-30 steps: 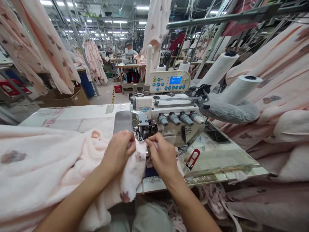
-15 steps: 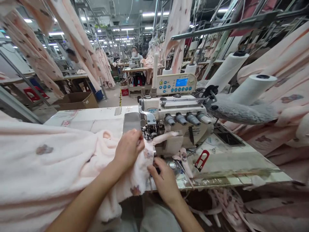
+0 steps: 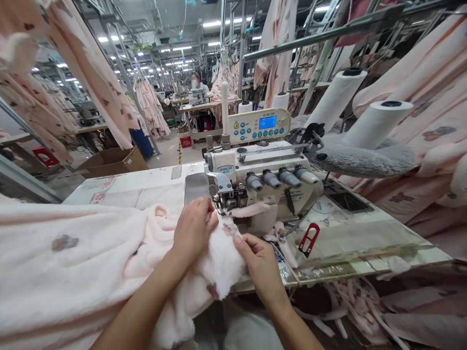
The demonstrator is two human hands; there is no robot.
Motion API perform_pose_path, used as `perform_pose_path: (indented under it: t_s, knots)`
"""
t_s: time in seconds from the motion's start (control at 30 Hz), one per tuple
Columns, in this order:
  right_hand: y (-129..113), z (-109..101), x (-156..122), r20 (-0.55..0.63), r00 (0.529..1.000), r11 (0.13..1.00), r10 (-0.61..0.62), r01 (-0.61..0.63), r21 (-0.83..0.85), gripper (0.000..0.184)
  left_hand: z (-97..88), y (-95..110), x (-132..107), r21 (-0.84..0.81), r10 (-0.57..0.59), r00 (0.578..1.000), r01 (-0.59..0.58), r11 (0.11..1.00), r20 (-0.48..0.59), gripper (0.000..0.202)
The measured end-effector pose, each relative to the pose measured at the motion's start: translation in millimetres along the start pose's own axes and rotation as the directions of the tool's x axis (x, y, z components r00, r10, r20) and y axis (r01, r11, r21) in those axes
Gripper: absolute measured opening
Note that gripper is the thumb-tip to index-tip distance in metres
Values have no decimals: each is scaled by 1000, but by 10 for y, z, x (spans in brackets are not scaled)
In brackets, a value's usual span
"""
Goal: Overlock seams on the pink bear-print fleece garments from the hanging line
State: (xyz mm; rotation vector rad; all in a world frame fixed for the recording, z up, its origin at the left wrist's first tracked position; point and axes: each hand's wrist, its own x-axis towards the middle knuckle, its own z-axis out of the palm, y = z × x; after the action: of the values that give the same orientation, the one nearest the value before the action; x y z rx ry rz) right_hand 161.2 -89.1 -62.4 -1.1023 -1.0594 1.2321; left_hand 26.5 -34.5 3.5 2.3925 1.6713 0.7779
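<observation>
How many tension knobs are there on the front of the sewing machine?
4 tension knobs sit in one row across the sewing machine front, left to right; none looks hidden.

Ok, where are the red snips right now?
Head view: the red snips lie on the table, right of the right hand, in front of the sewing machine.

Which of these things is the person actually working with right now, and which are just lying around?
In use: left hand and right hand, both on the pink fleece; sewing machine.
Lying about: red-handled tool; cardboard box; grey fluffy piece.
</observation>
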Motion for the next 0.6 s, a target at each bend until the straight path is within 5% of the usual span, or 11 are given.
perform_pose_path:
  t_s: [0.17, 0.27, 0.37, 0.47, 0.6]
  knots:
    - [-10, -22, -98, 79, 996, 999, 28, -31, 42, 30, -39, 94, -362, 72, 175, 969, -165, 984, -172, 10]
    - [-3, -60, -230, 251, 967, 999, 44, -42, -11, 18, 25, 138, -774, -6, 357, 926, -360, 933, -122, 20]
    - [2, -78, -336, 259, 966, 992, 20, 13, -125, 13, 118, 119, -1037, -18, 384, 921, -386, 922, -56, 29]
    - [-16, -84, -396, 251, 968, 975, -29, 82, -205, 11, 149, 93, -1081, 6, 386, 918, -387, 922, -91, 31]
    - [-69, -81, -457, 206, 978, 958, -34, 91, -273, 18, 86, 174, -1020, 12, 415, 860, -431, 902, -296, 17]
